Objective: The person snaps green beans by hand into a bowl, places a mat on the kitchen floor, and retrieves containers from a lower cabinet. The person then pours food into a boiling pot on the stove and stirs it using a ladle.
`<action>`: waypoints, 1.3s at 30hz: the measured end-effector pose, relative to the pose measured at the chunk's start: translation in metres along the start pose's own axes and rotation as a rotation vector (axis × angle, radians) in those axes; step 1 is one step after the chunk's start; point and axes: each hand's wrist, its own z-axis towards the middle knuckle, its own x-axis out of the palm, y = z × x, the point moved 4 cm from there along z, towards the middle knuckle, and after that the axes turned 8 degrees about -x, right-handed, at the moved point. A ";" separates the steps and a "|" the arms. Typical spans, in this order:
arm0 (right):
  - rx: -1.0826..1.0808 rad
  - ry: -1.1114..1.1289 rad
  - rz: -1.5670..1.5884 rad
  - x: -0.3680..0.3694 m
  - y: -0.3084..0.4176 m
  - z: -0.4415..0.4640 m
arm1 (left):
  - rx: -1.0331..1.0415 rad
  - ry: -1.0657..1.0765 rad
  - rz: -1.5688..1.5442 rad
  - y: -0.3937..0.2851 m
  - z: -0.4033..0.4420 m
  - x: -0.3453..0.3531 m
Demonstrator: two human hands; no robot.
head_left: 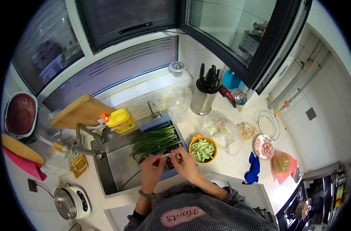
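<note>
My left hand (150,169), with a band at its wrist, and my right hand (186,165) meet over the front right of the sink (115,163). The fingers of both are pinched together. A small pale piece (166,155) shows between the fingertips; its kind is too small to make out. Just beyond my hands, long green leafy stalks (154,141) lie on a rack across the sink. To the right of my right hand stands a yellow colander (215,154) holding cut pale-green vegetable pieces (202,149).
On the counter are a knife block (203,101), plastic bags (221,133), a plate of meat (264,147), a blue cloth (253,169) and a red bag (284,166). A yellow bottle (120,121) stands behind the sink; an electric pot (72,202) sits left. The window (252,46) hangs open overhead.
</note>
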 end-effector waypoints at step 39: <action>0.761 -0.701 0.307 -0.122 -0.185 -0.084 | -0.432 0.713 -0.065 0.108 0.023 0.178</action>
